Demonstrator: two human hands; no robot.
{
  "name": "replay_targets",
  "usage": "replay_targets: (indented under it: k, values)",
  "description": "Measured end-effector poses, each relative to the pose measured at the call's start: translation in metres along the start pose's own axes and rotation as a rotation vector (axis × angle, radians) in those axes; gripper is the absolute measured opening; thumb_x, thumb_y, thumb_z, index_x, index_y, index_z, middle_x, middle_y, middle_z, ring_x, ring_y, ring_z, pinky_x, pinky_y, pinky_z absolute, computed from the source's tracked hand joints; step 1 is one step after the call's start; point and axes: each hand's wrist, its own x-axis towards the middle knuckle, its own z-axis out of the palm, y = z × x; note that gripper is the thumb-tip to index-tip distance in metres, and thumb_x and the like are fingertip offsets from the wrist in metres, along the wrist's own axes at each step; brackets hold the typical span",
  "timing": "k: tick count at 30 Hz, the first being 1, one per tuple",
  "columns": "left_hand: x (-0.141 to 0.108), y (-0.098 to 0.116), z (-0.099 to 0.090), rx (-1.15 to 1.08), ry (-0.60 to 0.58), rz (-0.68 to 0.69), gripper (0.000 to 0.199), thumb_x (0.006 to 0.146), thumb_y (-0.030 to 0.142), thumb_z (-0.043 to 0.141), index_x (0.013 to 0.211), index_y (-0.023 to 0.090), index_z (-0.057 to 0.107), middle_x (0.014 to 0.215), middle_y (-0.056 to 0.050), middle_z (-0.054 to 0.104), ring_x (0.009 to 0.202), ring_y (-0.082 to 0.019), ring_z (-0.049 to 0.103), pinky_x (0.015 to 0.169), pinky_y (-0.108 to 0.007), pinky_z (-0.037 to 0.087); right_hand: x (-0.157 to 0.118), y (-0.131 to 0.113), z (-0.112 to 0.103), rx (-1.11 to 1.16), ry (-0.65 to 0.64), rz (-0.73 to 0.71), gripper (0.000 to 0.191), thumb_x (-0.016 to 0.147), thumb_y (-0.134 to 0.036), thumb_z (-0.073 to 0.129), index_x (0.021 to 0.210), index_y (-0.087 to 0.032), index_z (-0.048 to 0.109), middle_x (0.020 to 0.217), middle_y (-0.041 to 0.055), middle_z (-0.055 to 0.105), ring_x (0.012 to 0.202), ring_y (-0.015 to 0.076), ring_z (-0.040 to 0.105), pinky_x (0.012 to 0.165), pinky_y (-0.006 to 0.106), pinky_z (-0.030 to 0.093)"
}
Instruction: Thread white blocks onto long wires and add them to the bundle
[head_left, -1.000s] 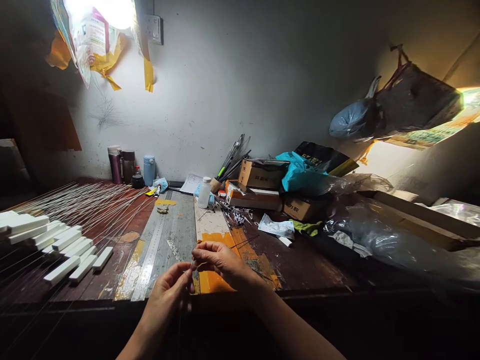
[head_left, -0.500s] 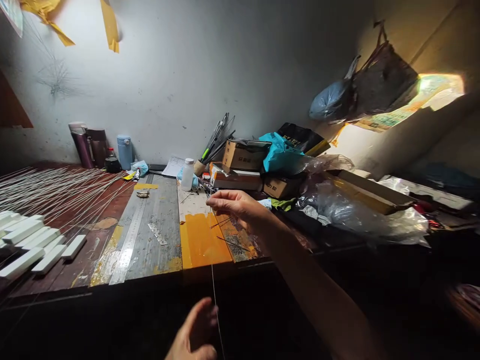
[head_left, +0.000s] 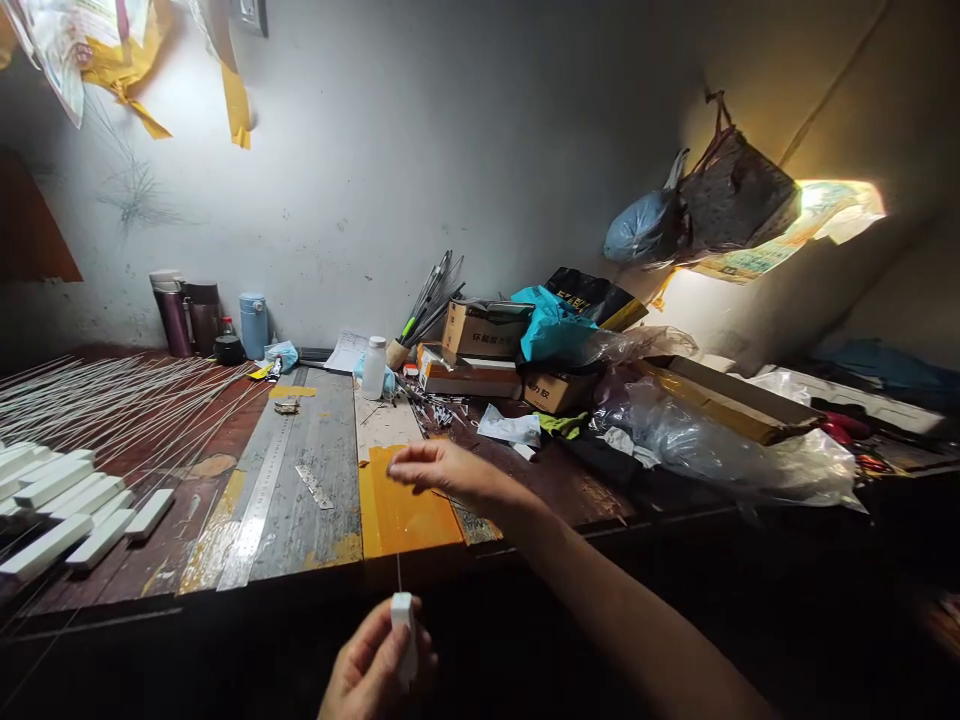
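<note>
**Fine wire held taut between two hands, white block at the lower end**

The left hand (head_left: 379, 662) sits low at the front edge of the surface (head_left: 315, 470), its grip closed around a small white block (head_left: 403, 622), thumb and fingers wrapped on the block's sides. A thin wire (head_left: 398, 570) runs straight up from the top of the block toward the right hand (head_left: 435, 468). The right hand hovers just above the orange patch (head_left: 401, 510) on the surface; its grip is a closed pinch, thumb against fingertip, and appears to hold the wire's upper end, though the wire there is too fine to confirm.

Handling judgement: the wire looks very light, springy and easily kinked; it would slip through a loose pinch, so it is best taken near its end between fingertip pads and kept in line with the block. The block looks rigid, light and smooth-sided; holding it across its long faces, as now, seems sound.

Surroundings: a row of similar white blocks (head_left: 67, 505) lies at the far left, with many long wires (head_left: 120, 395) fanned across the surface behind them. A steel ruler (head_left: 259, 500) lies lengthwise on the grey board. A white bottle (head_left: 373, 368), cardboard boxes (head_left: 480, 335) and clear plastic bags (head_left: 720, 440) crowd the back right. Flasks (head_left: 174, 312) stand against the wall.
</note>
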Motion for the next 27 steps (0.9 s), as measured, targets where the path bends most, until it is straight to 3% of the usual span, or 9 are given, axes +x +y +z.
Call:
replay_targets:
  k: [2,6,8,10,13,17,23,27]
  values:
    - [0.001,0.033,-0.003,0.023,0.056,0.008,0.059,0.054,0.051,0.087,0.099,0.017,0.071,0.078,-0.008,0.07,0.068,-0.02,0.065,0.06,-0.028,0.052,0.008,0.015,0.01,-0.163,-0.063,0.009,0.029,0.081,-0.043,0.063,0.092,-0.018,0.071,0.083,0.0018,0.067,0.074,0.013,0.058,0.065,0.023,0.044]
    - [-0.01,0.097,-0.016,0.078,0.186,0.218,0.064,0.058,0.051,0.084,0.108,0.016,0.068,0.08,-0.006,0.069,0.064,-0.016,0.06,0.046,-0.02,0.047,0.035,0.033,0.011,-0.464,0.095,-0.022,0.025,0.089,-0.028,0.05,0.086,-0.014,0.071,0.08,0.0039,0.068,0.074,0.0148,0.059,0.066,0.024,0.042]
    - [-0.022,0.12,-0.026,0.121,0.28,0.251,0.067,0.058,0.051,0.084,0.113,0.018,0.066,0.082,-0.005,0.069,0.065,-0.015,0.06,0.048,-0.017,0.047,0.049,0.037,0.016,-0.553,0.13,-0.029,0.022,0.086,-0.021,0.051,0.08,-0.013,0.071,0.076,0.0042,0.067,0.073,0.0158,0.058,0.066,0.025,0.041]
    - [-0.032,0.133,-0.037,0.115,0.383,0.222,0.074,0.053,0.047,0.088,0.118,0.024,0.062,0.093,-0.004,0.07,0.079,-0.017,0.065,0.058,-0.017,0.052,0.06,0.039,0.031,-0.639,0.118,-0.027,0.019,0.084,-0.019,0.054,0.08,-0.014,0.072,0.077,0.0052,0.069,0.075,0.0176,0.06,0.067,0.026,0.041]
    - [-0.041,0.135,-0.056,0.118,0.405,0.191,0.077,0.053,0.043,0.09,0.121,0.031,0.057,0.098,-0.002,0.069,0.092,-0.02,0.065,0.067,-0.018,0.054,0.07,0.037,0.065,-0.747,0.099,0.0,0.019,0.082,-0.026,0.059,0.09,-0.014,0.073,0.09,0.0112,0.071,0.084,0.024,0.064,0.07,0.03,0.044]
    - [-0.046,0.123,-0.069,0.177,0.355,0.251,0.058,0.064,0.042,0.084,0.114,0.026,0.057,0.085,0.0,0.068,0.079,-0.018,0.064,0.064,-0.019,0.053,0.08,0.028,0.097,-0.88,0.089,0.076,0.028,0.079,-0.029,0.064,0.096,-0.009,0.071,0.102,0.0215,0.068,0.093,0.0326,0.064,0.073,0.037,0.048]
    - [-0.057,0.112,-0.07,0.231,0.458,0.305,0.057,0.061,0.051,0.082,0.105,0.023,0.061,0.078,-0.001,0.067,0.072,-0.019,0.063,0.06,-0.022,0.052,0.092,0.015,0.095,-0.974,-0.01,0.145,0.014,0.078,-0.019,0.063,0.082,-0.012,0.073,0.089,0.0168,0.072,0.087,0.0308,0.067,0.068,0.034,0.049]
    - [-0.058,0.106,-0.085,0.269,0.499,0.326,0.056,0.063,0.051,0.082,0.106,0.021,0.061,0.085,-0.002,0.068,0.081,-0.017,0.063,0.068,-0.019,0.051,0.095,0.011,0.09,-1.005,-0.031,0.181,0.01,0.078,-0.019,0.065,0.081,-0.011,0.071,0.087,0.0138,0.071,0.083,0.0259,0.067,0.066,0.032,0.049]
